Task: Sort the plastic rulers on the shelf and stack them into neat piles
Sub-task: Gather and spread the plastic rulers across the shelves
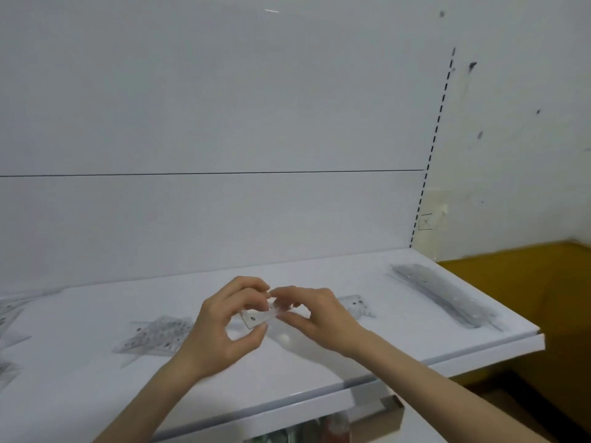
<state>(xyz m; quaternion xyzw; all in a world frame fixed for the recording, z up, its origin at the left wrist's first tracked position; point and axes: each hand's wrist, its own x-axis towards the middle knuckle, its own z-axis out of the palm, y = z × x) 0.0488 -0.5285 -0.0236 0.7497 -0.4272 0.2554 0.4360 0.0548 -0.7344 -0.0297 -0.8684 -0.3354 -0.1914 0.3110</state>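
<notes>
Much of the clear ruler is hidden behind curled fingers, and being transparent and slightly blurred it is hard to trace; only its near-left end, with a small round hole, shows plainly, and its markings cannot be read. It is held just above the middle of the white shelf, between the two hands. The left hand pinches the holed end between thumb and curled fingers, and the right hand pinches the other part with thumb below and fingertips above. Its long axis runs roughly left to right, the right end rising a little and pointing away toward the back panel; how far it reaches is concealed by the right hand. A fanned heap of rulers lies on the shelf just left of the left wrist, partly covered by it. Another ruler end peeks out behind the right hand. A long pile of rulers lies diagonally near the shelf's right end, well apart from the hands. More rulers at the left edge are cut off by the frame. A slotted upright borders the panel, and a cardboard box shows partly under the shelf's front lip.
</notes>
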